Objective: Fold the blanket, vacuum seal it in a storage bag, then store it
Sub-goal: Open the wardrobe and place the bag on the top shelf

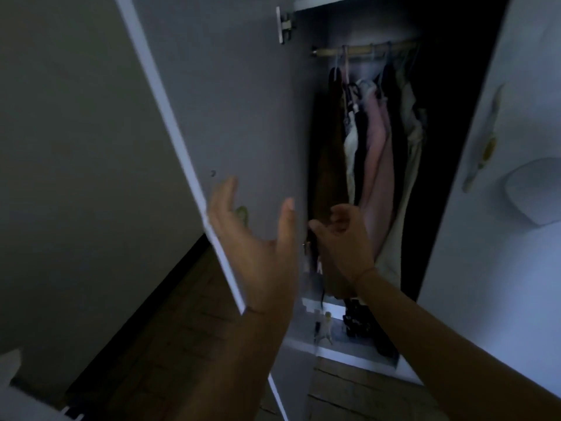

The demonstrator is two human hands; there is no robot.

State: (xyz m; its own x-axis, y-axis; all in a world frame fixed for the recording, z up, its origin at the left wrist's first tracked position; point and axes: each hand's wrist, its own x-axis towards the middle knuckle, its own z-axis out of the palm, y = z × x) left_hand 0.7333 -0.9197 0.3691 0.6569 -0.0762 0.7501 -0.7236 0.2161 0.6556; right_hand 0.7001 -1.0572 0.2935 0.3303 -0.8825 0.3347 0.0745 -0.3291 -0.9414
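Both hands are near me, left hand [255, 238] spread flat against the wardrobe door [230, 117] to keep it open, right hand [343, 238] loosely curled, holding nothing.

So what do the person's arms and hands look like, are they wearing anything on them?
Both forearms are bare, with no sleeves or gloves in view. The right hand has a thin cord or bracelet around its wrist. The left hand shows no rings or watch; dim lighting hides finer detail.

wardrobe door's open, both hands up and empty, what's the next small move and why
Probably reach back for the sealed bag: the left hand and right hand hold nothing, the door stands open, and no bag shows among the clothes.
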